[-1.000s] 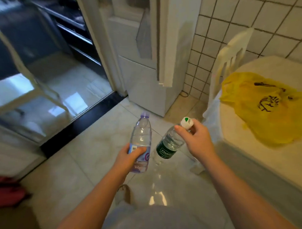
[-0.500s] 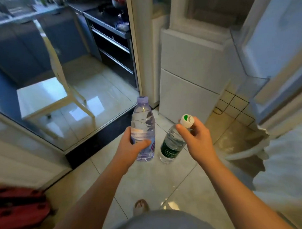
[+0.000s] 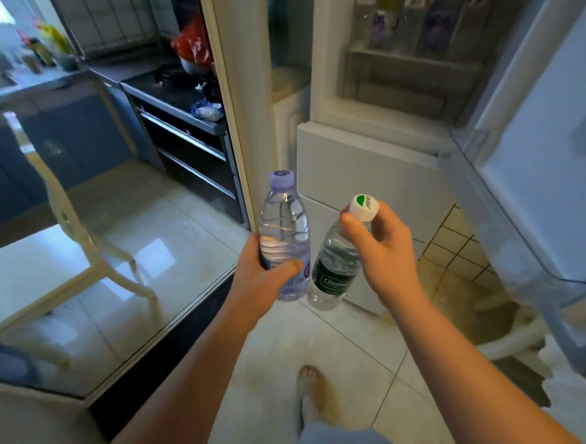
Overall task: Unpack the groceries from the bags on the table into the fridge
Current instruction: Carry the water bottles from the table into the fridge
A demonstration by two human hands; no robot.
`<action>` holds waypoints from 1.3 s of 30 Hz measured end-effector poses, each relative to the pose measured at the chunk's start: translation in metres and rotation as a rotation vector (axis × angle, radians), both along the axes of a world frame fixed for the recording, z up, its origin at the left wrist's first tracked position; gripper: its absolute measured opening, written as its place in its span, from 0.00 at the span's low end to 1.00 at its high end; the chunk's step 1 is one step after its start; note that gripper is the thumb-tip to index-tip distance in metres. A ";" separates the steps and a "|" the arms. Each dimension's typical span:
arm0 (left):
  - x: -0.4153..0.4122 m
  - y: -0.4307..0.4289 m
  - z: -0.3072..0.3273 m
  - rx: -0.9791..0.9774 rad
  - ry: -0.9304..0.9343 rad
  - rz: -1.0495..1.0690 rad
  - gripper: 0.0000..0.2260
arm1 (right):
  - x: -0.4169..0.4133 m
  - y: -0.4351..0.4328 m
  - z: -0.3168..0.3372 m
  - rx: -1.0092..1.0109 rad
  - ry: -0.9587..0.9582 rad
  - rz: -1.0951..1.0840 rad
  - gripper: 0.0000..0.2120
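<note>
Your left hand [image 3: 260, 276] is wrapped around the body of the purple-capped water bottle [image 3: 285, 235], held upright, and your right hand [image 3: 382, 252] pinches the green-labelled bottle [image 3: 335, 270] by its white cap, tilted. Both hang over the floor before the open fridge [image 3: 409, 68]. The step looks like carrying; next, find free shelf or door-rack room.

Both arms are bare all the way up, with no sleeves, watch or rings to see. The left hand [image 3: 264, 282] and the right hand [image 3: 382, 252] wear no gloves. At the bottom middle of the frame is grey clothing [image 3: 342, 439]. Just above it is a foot [image 3: 312, 390] with bare toes in a pale slipper.
</note>
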State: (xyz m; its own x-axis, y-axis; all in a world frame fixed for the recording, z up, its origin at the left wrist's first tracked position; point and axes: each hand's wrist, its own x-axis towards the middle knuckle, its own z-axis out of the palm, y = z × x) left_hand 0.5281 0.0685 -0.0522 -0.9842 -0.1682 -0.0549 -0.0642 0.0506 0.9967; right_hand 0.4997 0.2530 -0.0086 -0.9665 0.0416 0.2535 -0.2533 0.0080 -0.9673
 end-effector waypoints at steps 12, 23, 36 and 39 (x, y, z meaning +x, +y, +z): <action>-0.245 0.031 0.076 -0.079 0.233 -0.084 0.27 | -0.231 0.010 0.077 -0.102 0.197 -0.107 0.03; -0.419 0.093 0.125 -0.156 0.419 -0.196 0.27 | -0.368 0.053 0.139 -0.186 0.379 -0.346 0.03; -0.583 0.187 0.154 -0.285 0.646 -0.406 0.24 | -0.488 0.136 0.169 -0.043 0.479 -0.692 0.04; -0.616 0.208 0.155 -0.291 0.693 -0.401 0.22 | -0.515 0.151 0.175 0.019 0.484 -0.745 0.03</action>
